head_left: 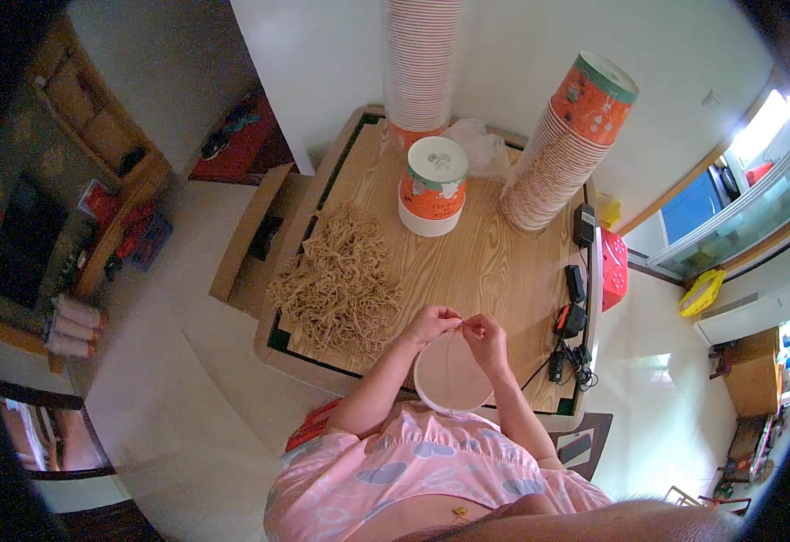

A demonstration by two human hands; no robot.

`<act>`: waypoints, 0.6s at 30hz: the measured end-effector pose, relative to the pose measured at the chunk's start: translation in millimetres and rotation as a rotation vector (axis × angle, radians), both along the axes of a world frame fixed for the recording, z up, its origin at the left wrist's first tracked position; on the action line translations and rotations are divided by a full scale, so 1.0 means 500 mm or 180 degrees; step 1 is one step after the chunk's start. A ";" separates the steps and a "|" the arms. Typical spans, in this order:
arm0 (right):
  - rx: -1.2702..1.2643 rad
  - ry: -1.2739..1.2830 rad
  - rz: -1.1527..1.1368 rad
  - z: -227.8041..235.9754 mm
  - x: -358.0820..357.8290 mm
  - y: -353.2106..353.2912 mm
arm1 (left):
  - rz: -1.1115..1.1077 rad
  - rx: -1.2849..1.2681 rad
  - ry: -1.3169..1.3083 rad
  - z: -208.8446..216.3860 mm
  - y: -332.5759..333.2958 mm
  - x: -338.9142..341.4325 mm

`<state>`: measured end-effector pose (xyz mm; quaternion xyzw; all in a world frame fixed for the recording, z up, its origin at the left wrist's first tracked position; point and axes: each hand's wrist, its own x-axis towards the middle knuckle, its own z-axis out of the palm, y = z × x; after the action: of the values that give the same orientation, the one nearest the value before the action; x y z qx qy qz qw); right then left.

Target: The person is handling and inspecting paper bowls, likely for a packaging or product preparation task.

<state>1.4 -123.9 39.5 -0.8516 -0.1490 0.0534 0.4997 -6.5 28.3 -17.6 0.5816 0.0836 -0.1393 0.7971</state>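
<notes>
Just over the table's front edge, a white round paper bucket (454, 384) is held close to my body, its open mouth facing up. A thin pale cord (450, 361) runs across the mouth to the near rim. At the far rim, my left hand (435, 325) and my right hand (486, 341) meet, fingertips pinched together on the cord's end; the tiny detail between them is too small to make out. Left of them lies a tangled heap of tan twine cords (345, 280). Farther back, an orange, green and white paper bucket (433, 190) stands upside down.
Tall stacks of nested buckets rise at the back (424, 72) and back right (553, 163) of the wooden table (467, 275). Black adapters and cables (571, 321) lie along its right edge. A cardboard box (255, 239) stands left; a red basket (613, 268) is at the right.
</notes>
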 end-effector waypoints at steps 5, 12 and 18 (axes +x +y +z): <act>0.0045 0.0005 -0.0124 -0.011 -0.003 0.003 | 0.0012 -0.0032 0.0061 -0.005 0.001 -0.001; 0.0086 0.0003 -0.0243 -0.006 -0.007 0.005 | 0.0053 0.0305 -0.0054 -0.019 -0.004 -0.004; 0.0090 0.0157 -0.0210 -0.004 -0.009 0.005 | 0.0076 0.0215 -0.0112 -0.030 -0.005 -0.007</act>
<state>-2.9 -121.2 37.2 -0.8473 -0.1093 0.0558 0.5168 -9.9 25.8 -32.7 0.6094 0.0811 -0.1166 0.7800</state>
